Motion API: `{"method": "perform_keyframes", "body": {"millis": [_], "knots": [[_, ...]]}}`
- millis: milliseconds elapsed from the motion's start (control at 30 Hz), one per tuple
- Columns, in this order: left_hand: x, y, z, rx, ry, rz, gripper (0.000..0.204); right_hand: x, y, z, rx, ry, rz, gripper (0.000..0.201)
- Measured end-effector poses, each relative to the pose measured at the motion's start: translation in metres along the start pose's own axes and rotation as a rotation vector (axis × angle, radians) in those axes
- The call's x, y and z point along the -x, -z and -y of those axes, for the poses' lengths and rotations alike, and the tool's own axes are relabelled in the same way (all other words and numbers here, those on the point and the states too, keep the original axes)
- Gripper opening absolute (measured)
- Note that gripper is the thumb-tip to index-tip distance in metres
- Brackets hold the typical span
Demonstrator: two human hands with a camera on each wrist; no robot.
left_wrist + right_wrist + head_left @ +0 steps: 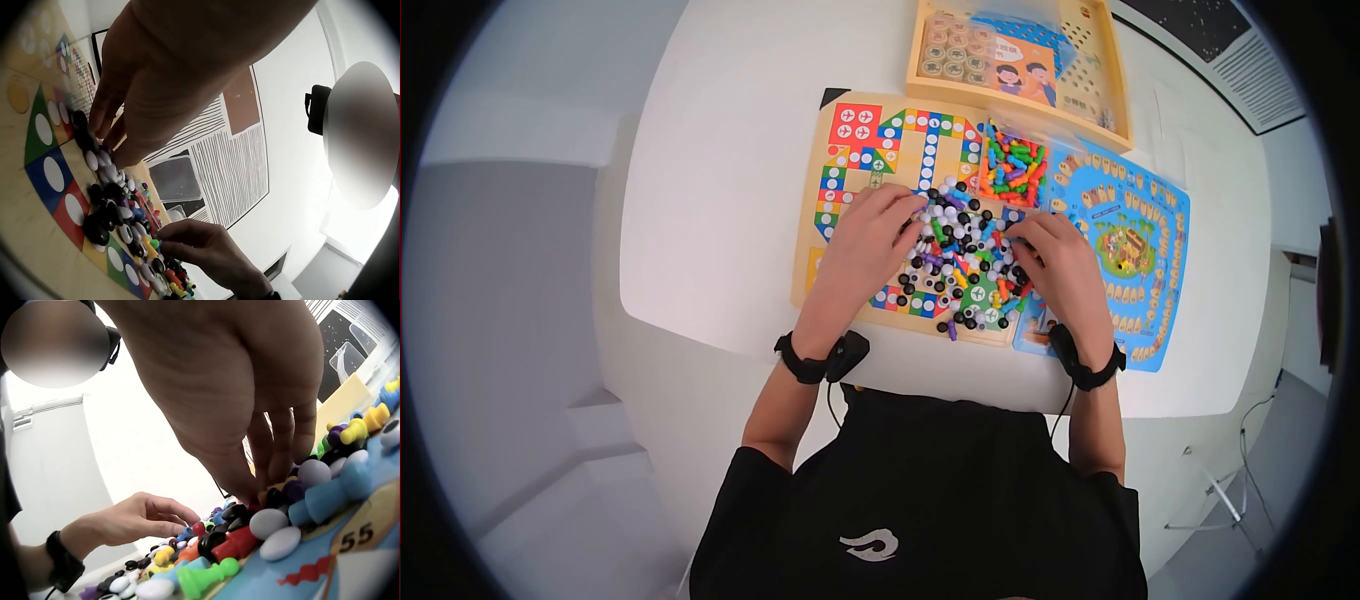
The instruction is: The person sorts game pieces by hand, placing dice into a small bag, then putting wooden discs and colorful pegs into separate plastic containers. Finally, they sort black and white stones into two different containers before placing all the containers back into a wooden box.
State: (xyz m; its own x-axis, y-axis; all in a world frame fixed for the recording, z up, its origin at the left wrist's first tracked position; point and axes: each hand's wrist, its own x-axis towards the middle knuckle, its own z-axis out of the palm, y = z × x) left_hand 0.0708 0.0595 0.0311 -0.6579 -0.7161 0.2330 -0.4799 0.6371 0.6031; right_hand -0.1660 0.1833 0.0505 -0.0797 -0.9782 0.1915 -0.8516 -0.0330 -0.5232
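My left hand [862, 240] reaches into the left side of a heap of mixed game pieces [970, 240] on a wooden ludo board [907, 160]. Its fingers look fairly straight, with the tips at black and white beads [107, 167] in the left wrist view. Opposite it, my right hand [1062, 270] bends its fingers down into the heap's right side. In the right wrist view, its thumb and fingertips come down beside a red pawn [236, 542] and white beads [269, 523]; I cannot tell whether they pinch a piece. Coloured pawns and round beads lie jumbled together.
A clear-walled compartment of colored pawns [1012, 170] sits at the board's upper right. Behind is a wooden box [920, 85] with xiangqi discs [953, 50] and an illustrated booklet [1025, 75]. A blue game board [1165, 225] lies on the right of the white table [710, 200].
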Motion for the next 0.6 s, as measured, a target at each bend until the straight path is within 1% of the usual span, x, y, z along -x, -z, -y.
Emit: {"method": "perform_keyframes", "body": {"millis": [133, 200, 233, 300, 333, 400, 467, 500, 567, 600], "knots": [[-0.003, -0.002, 0.001, 0.010, 0.009, 0.032, 0.022, -0.003, 0.007, 0.000, 0.040, 0.008, 0.072, 0.014], [-0.004, -0.002, 0.001, 0.031, 0.022, 0.048, 0.022, -0.008, 0.017, 0.005, -0.151, -0.105, 0.108, 0.014], [-0.005, -0.002, 0.000, 0.063, 0.039, 0.044, 0.021, -0.012, 0.021, 0.007, -0.148, -0.108, 0.109, 0.014], [-0.011, 0.000, -0.005, 0.101, 0.047, 0.040, 0.020, -0.024, 0.028, 0.011, -0.127, -0.135, -0.086, 0.014], [-0.015, 0.002, -0.009, 0.115, 0.031, 0.012, 0.019, -0.027, 0.031, 0.011, -0.123, -0.136, -0.088, 0.014], [-0.023, 0.000, -0.012, 0.128, 0.021, -0.033, 0.018, -0.033, 0.035, 0.011, -0.153, -0.125, -0.165, 0.015], [-0.036, -0.005, -0.010, 0.124, -0.089, 0.002, 0.018, -0.028, 0.036, 0.008, -0.135, -0.129, -0.147, 0.015], [-0.040, -0.008, -0.006, 0.121, -0.085, -0.006, 0.018, -0.022, 0.036, 0.005, -0.116, -0.146, -0.137, 0.016], [-0.047, -0.015, 0.001, 0.075, -0.147, 0.191, 0.019, -0.006, 0.034, -0.002, -0.102, -0.149, -0.127, 0.017], [-0.049, -0.015, 0.000, 0.076, -0.153, 0.197, 0.019, 0.003, 0.034, -0.007, -0.089, -0.163, -0.120, 0.017]]}}
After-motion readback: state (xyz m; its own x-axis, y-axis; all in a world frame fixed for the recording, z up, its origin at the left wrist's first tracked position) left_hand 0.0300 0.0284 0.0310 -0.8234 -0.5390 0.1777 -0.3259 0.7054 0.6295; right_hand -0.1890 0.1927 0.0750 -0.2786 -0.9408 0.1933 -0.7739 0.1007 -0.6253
